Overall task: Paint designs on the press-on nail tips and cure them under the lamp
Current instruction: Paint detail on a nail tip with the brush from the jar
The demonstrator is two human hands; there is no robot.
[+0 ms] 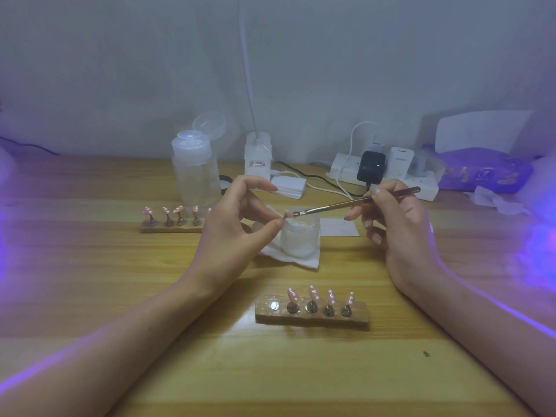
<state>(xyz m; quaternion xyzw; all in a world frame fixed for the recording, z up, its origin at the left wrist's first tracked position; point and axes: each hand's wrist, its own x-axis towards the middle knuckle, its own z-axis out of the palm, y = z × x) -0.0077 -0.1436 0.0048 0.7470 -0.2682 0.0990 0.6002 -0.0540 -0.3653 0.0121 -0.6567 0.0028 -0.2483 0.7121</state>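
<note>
This looks like a home desk used as a nail-art corner, set against a plain pale wall (120, 70). On the light wood-grain tabletop (120, 281), beyond the right hand (400, 230), lie a white plastic power strip (421, 188) with a black plug-in adapter (371, 167) and a purple soft tissue pack (481, 173). Beyond the left hand (237, 224) stands a clear plastic pump bottle (195, 173). Two wooden holder strips carry pink nail tips, one just left of the left hand (168, 228) and one nearer than both hands (361, 317). Violet light glows right of the right hand.
</note>
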